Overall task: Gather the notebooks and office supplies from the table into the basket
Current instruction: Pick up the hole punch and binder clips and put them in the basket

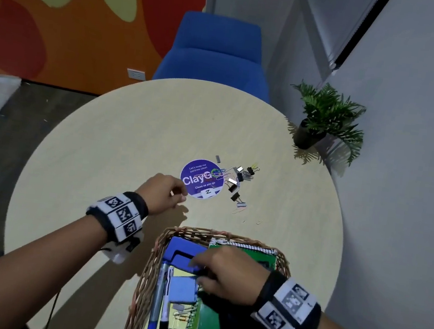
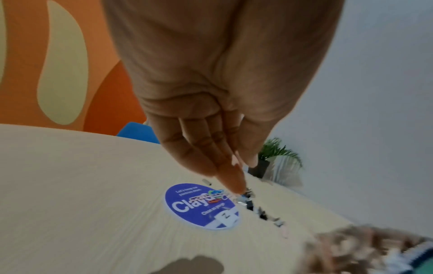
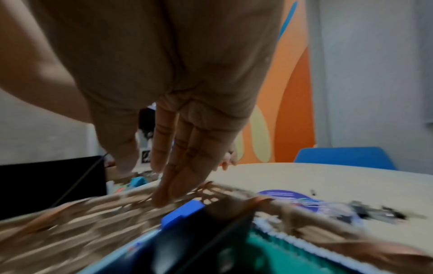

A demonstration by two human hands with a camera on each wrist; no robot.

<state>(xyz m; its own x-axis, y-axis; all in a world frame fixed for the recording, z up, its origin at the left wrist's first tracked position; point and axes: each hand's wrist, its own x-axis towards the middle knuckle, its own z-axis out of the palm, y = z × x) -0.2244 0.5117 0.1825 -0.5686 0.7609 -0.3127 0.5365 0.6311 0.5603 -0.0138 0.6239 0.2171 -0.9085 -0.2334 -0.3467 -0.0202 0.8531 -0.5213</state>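
Observation:
A wicker basket [image 1: 157,241] stands at the table's near edge. In it lie a blue stapler [image 1: 180,252], a green spiral notebook [image 1: 248,253], markers [image 1: 158,302], a pale blue pad [image 1: 183,288] and a few clips. My right hand [image 1: 197,268] hovers inside the basket with straight fingers [image 3: 164,192] at the stapler [image 3: 182,211], gripping nothing. A loose pile of binder clips and paper clips [image 1: 237,179] lies mid-table. My left hand [image 1: 179,192] is just left of the pile. Its fingers [image 2: 234,181] are extended towards the clips [image 2: 255,207], and I see nothing in them.
A round purple sticker [image 1: 197,182] is stuck on the round wooden table [image 1: 132,132], partly under the paper clips. A small grey strip [image 1: 218,159] lies just beyond it. A potted plant [image 1: 322,120] stands at the far right edge, and a blue chair [image 1: 216,52] behind the table.

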